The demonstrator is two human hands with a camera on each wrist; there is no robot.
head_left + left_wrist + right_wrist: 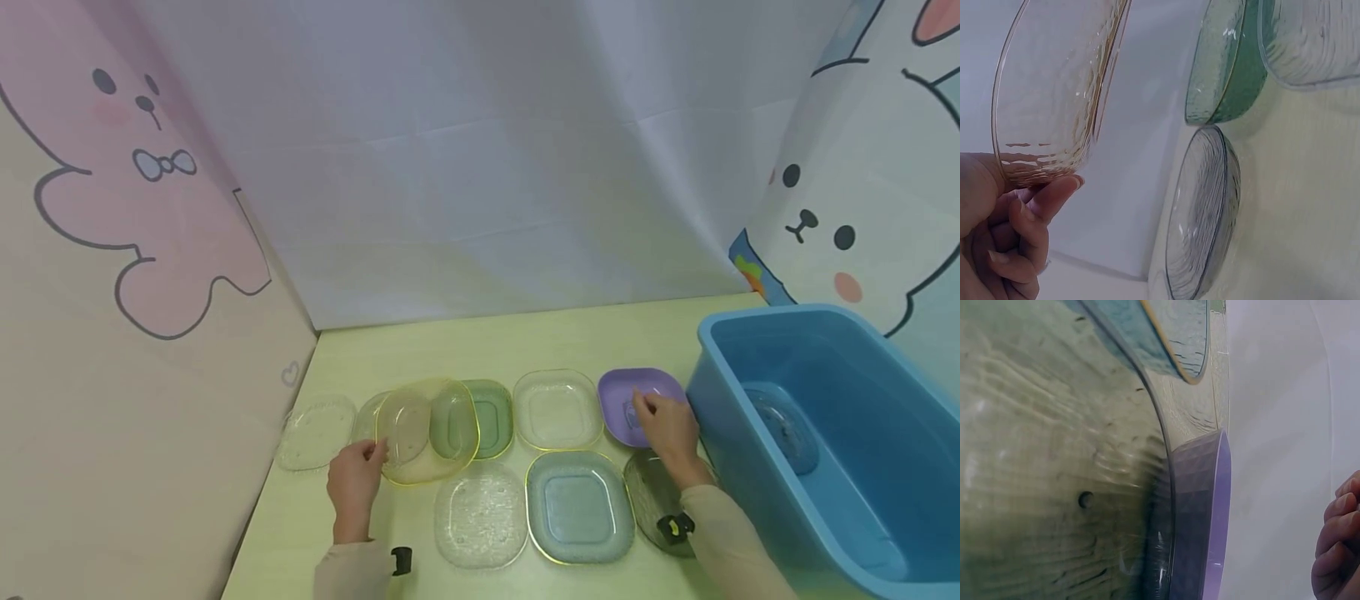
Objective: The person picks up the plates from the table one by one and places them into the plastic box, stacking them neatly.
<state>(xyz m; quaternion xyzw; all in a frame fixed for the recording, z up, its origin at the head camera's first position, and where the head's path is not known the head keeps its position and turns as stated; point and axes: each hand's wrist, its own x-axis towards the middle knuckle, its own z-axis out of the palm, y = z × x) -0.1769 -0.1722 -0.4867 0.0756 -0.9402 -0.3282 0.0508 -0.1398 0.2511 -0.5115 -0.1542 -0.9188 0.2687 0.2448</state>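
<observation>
My left hand (pixel 356 483) pinches the near left rim of a clear yellow plate (pixel 429 433), thumb on one side and fingers beneath. The plate is tilted above the table and overlaps a green plate (pixel 497 417) and a clear ridged plate (pixel 365 419) in the head view. My right hand (pixel 667 429) hovers over a purple plate (pixel 617 387) with loosely curled fingers, holding nothing. Under the right wrist lies a smoky grey plate (pixel 651 492), partly hidden by the forearm. A blue plate (pixel 579 508) with a yellowish rim lies beside it.
Clear plates lie at the far left (pixel 318 433), at the front middle (pixel 482 517) and left of the purple one (pixel 558 408). A deep blue tub (pixel 780 521) stands at the right, with a clear dish (pixel 783 429) inside. Cloth-covered walls (pixel 465 167) border the table.
</observation>
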